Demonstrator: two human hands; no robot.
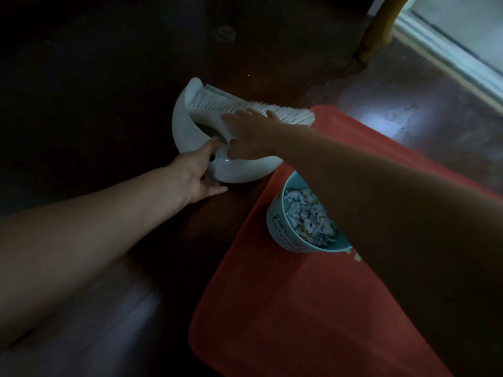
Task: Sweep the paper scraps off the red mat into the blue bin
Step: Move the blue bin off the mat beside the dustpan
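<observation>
brimming with torn paper scraps [307, 216], blue bin [280, 235] stands on red mat [285, 308].

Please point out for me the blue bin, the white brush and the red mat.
blue bin [280, 229]: head view, left outer wall.
white brush [295, 114]: head view, bristles near the tip.
red mat [272, 308]: head view, bare area below the bin.

Left hand [196, 175] gripping dustpan [245, 167], right hand [250, 131] seemingly on brush [285, 111], blue bin [277, 227] on red mat [272, 308]
</observation>
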